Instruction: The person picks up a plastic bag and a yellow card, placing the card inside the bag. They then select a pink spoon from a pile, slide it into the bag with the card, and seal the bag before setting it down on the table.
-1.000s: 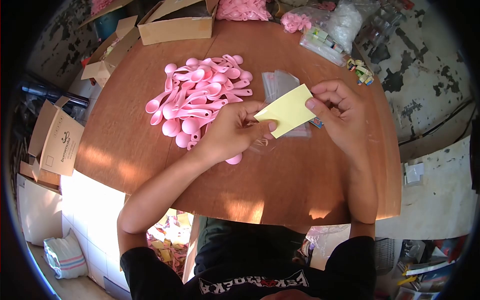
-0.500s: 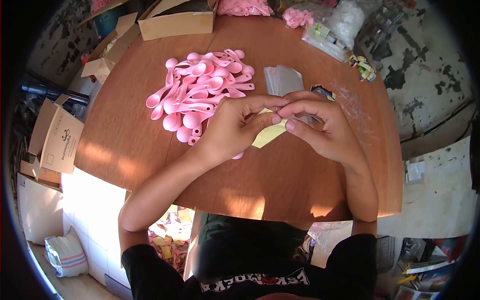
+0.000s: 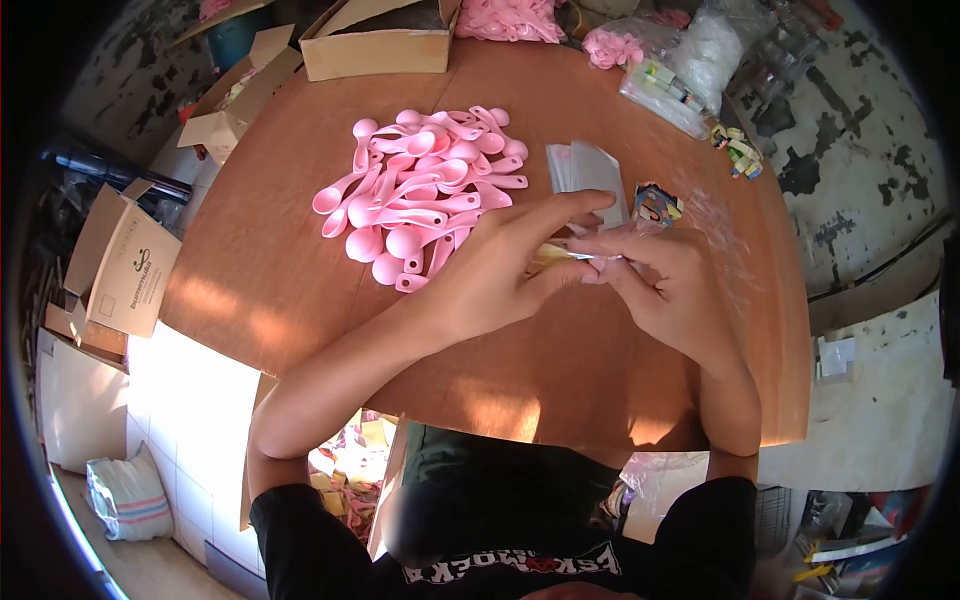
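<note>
A pale yellow slip (image 3: 549, 255) shows between my two hands, seen nearly edge-on and largely hidden by the fingers. My left hand (image 3: 520, 255) pinches its near end, with the index finger reaching out above it. The fingers of my right hand (image 3: 665, 280) are pressed together at the slip's right end, where something shiny and clear-looking shows. To the left, a heap of pink measuring spoons (image 3: 420, 185) lies on the table. Behind my hands is a fanned stack of clear plastic sleeves (image 3: 588, 172), with a small dark printed packet (image 3: 657, 203) beside it.
The brown wooden table (image 3: 300, 290) has a curved edge. An open cardboard box (image 3: 378, 52) and bags of pink items (image 3: 510, 18) stand along its back. Small colourful packets (image 3: 737, 152) lie at the right rim. More cartons (image 3: 130, 255) stand on the left.
The yellow slip has turned from showing its face to nearly edge-on. My left index finger has lifted from the pinch, and both hands have shifted slightly. The camera view has moved a little.
</note>
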Tool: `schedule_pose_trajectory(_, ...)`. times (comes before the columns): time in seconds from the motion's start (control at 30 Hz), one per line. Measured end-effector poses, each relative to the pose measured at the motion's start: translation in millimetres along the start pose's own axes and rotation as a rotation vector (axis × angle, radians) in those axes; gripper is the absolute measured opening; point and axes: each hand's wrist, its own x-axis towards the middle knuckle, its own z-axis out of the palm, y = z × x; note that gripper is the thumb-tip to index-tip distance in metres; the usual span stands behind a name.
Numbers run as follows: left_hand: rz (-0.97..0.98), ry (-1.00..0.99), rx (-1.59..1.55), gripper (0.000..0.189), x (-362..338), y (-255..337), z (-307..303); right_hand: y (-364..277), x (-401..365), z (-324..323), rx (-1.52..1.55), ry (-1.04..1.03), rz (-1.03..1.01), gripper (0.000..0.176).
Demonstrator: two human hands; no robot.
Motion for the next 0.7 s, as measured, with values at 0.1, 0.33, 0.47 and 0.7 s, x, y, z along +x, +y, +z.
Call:
schedule_pose_trajectory(0.1,0.009,0.150,0.072,0.041,0,-12,-4,4,5,8,0.252,0.283,0.086,0.010)
schedule_pose_trajectory(0.33,-0.050,0.597,-0.061,0.035,10,-28,-24,38,6,64,-0.047,-0.093,-0.147,0.012)
schedule_pose_trajectory(0.47,-0.135,0.563,-0.195,0.034,11,-25,-26,30,-4,87,-0.131,-0.210,-0.273,0.015)
schedule_pose_trajectory(0.7,-0.117,0.517,-0.144,0.035,10,-32,-26,40,-30,51,-0.319,-0.280,-0.228,0.010)
